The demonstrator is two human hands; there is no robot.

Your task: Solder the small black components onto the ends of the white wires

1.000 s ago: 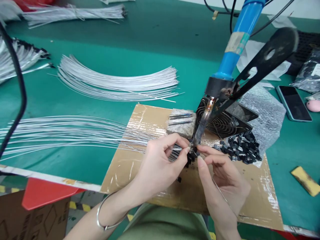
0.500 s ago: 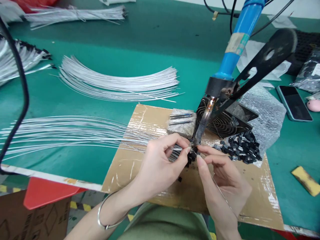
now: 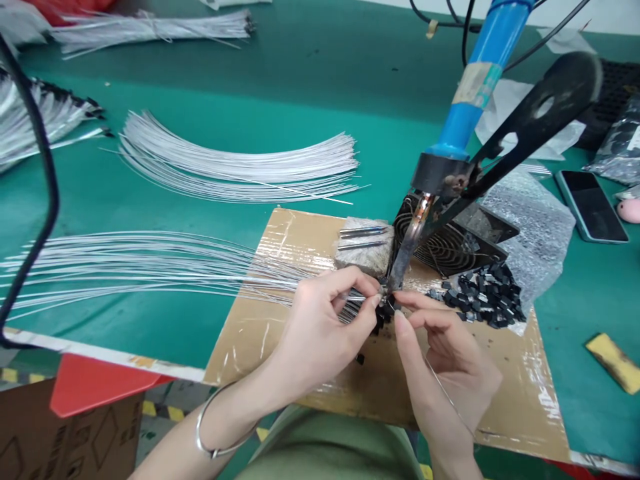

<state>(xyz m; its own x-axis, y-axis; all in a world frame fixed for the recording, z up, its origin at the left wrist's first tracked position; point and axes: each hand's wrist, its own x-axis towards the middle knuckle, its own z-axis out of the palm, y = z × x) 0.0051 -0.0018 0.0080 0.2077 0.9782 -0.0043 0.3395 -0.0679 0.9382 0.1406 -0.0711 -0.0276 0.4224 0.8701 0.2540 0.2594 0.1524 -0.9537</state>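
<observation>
A blue-handled soldering iron (image 3: 457, 123) is held in a black metal bracket, its dark tip (image 3: 400, 265) pointing down. My left hand (image 3: 325, 333) pinches a small piece at the tip, apparently a wire end; my fingers hide most of it. From the right, my right hand (image 3: 447, 363) holds a thin solder wire (image 3: 443, 390) between thumb and forefinger, and its tail runs down across the palm. White wires (image 3: 190, 263) pass beneath my left hand, with small black parts (image 3: 383, 317) at their right end under the iron.
Loose black connectors (image 3: 483, 293) lie on bubble wrap beside a black fan (image 3: 445, 243). A grey block (image 3: 364, 257) carries thin metal rods. Beneath is a cardboard sheet (image 3: 270, 267). Another wire bundle (image 3: 240, 163), a phone (image 3: 593, 207) and a yellow sponge (image 3: 614, 362) lie around.
Both hands stay almost in place at the iron's tip. The right side of the view has shifted very slightly; nothing is visibly taken up or let go.
</observation>
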